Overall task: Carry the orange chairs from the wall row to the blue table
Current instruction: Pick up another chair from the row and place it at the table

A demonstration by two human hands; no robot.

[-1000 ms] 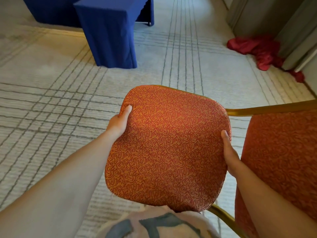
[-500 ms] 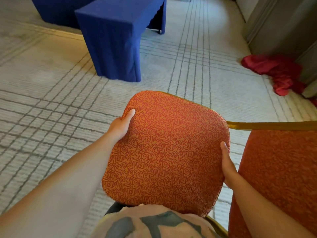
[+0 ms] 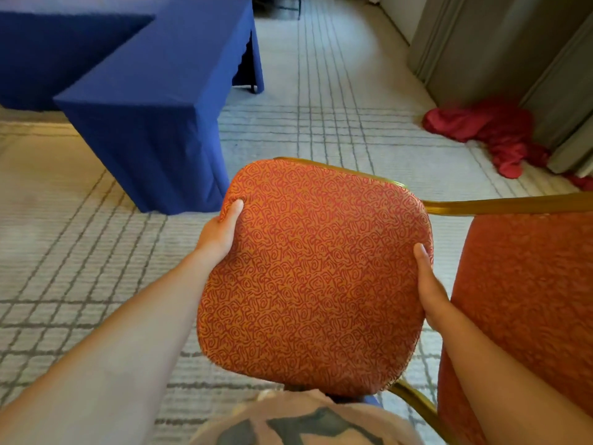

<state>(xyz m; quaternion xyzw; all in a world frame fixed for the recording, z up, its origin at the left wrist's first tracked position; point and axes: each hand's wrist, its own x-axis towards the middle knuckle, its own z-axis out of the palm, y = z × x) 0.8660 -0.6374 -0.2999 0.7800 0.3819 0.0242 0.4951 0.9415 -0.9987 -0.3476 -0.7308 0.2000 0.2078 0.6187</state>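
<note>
- The person is holding up an orange chair (image 3: pixel 314 277) with swirly red patterned cloth and a shiny gold metal frame.
- The chair's big rounded cushion is facing the camera, in the air in front of the person's body and above the floor.
- The left hand (image 3: pixel 221 232) is gripping the cushion's left edge near the top. Its thumb is pressing on the cloth, and its fingers are wrapping round behind, where they are hidden.
- The right hand (image 3: pixel 428 284) is gripping the cushion's right edge. Its thumb is lying along the front, and its fingers are hidden behind too.
- A gold metal bar (image 3: pixel 500 205) is sticking out from behind the cushion and going off to the right.
- A second orange padded part (image 3: pixel 526 300) is sitting under that bar, just beside the right arm.
- The blue table (image 3: pixel 154 101), covered in a long blue cloth down to the floor, is standing ahead and to the left, apart from the chair.
- A crumpled red cloth pile (image 3: pixel 487 130) is lying on the floor by the grey wall panels (image 3: pixel 500 43) on the right.
- The pale carpet (image 3: pixel 64 252) with grey crossing lines is covering the floor.
- The person's pale printed shirt (image 3: pixel 298 422) is showing at the bottom.
</note>
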